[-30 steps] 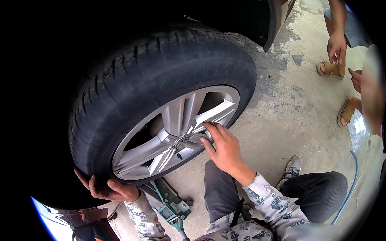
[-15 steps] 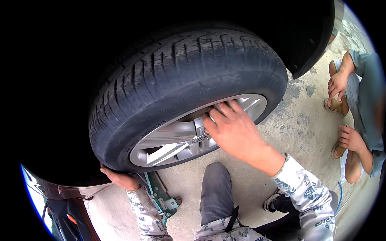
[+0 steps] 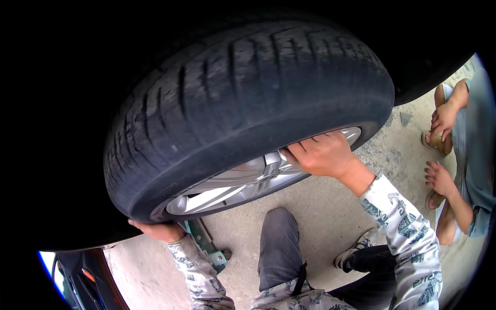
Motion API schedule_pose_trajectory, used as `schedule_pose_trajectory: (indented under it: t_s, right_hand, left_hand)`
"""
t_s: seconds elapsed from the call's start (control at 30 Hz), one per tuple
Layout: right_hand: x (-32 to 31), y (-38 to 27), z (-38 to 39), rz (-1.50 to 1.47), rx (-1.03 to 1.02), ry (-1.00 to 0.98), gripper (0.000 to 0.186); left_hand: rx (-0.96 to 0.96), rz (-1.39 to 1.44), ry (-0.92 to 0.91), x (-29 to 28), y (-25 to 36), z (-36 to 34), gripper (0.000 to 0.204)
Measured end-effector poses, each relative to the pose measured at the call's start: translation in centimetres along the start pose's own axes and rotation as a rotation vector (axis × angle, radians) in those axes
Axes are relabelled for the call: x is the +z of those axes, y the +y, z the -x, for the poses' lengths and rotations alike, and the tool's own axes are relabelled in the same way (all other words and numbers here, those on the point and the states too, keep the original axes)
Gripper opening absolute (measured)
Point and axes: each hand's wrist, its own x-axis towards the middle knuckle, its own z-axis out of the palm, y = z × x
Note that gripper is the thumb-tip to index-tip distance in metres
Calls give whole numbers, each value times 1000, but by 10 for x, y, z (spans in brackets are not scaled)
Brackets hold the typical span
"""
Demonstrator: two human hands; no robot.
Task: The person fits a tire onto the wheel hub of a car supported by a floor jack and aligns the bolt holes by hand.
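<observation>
A car wheel (image 3: 248, 103) fills the middle of the view, its black treaded tyre around a silver spoked rim (image 3: 232, 192). Over the rim's right part, my right hand (image 3: 326, 155) has its fingers hooked behind the upper edge between spokes, fingertips hidden. Low on the left, my left hand (image 3: 159, 231) presses against the tyre's underside, with most of its fingers out of sight beneath the rubber. Just right of that wrist, a green jack (image 3: 201, 238) stands on the ground, partly covered by the wheel and my sleeve.
Dark car bodywork surrounds the wheel from above. A black case or tray (image 3: 93, 276) with an orange item lies at the lower left. On the right a person (image 3: 473, 165) crouches in sandals, hands hanging near the knees. Concrete floor (image 3: 237, 230) lies below.
The wheel looks larger and its rim shows more edge-on, as my view has shifted. My right hand has moved right with the rim; both hands keep their contact.
</observation>
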Motion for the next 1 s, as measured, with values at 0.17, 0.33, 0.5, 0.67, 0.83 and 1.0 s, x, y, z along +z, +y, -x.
schedule_pose_trajectory:
  t_s: [0.17,0.33,0.5,0.67,0.83,1.0]
  right_hand:
    - [15,8,29,16,114,57,22]
    - [43,6,72,-143,311,-79,21]
    - [72,-13,116,-316,541,-152,25]
    - [71,-18,113,-430,640,-258,22]
    - [65,-12,104,-441,685,-259,21]
    - [57,-6,85,-311,540,-111,19]
  left_hand:
    - [294,-215,-45,34,43,4,76]
    - [898,-693,-284,84,87,23,72]
    - [1167,-814,-459,137,110,55,71]
    - [1259,-866,-510,166,123,74,86]
    - [1251,-830,-549,162,122,66,80]
    - [1102,-788,-452,134,108,48,72]
